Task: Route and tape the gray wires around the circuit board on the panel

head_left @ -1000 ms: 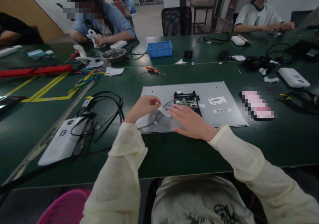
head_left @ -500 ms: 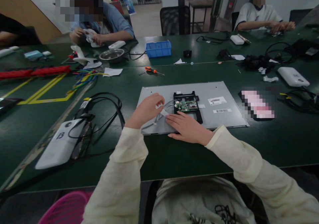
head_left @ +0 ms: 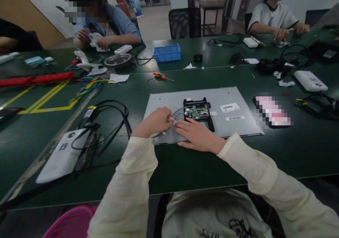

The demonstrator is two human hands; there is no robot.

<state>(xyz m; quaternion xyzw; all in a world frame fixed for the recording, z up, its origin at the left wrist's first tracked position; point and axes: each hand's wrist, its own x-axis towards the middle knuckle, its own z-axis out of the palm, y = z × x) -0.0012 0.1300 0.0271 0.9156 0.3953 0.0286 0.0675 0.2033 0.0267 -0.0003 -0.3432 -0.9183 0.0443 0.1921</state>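
A silver-grey flat panel lies on the green table in front of me. On it sits a black bracket holding a green circuit board, from which grey cables run left. My left hand is closed, its fingertips pinching a short strip of white tape low over the cables. My right hand lies flat on the panel's near part with fingers stretched out, its fingertips at the tape's other end. The left fingers partly hide the tape and cables.
A white power bank with black cables lies left, a phone right. Beyond the panel are an orange screwdriver, a blue bin and a metal bowl. Other people sit across the table.
My left hand has come down toward the panel, bringing the tape strip lower over the cables. My right hand stays almost in place. Across the table, a person's hands at right have moved apart.
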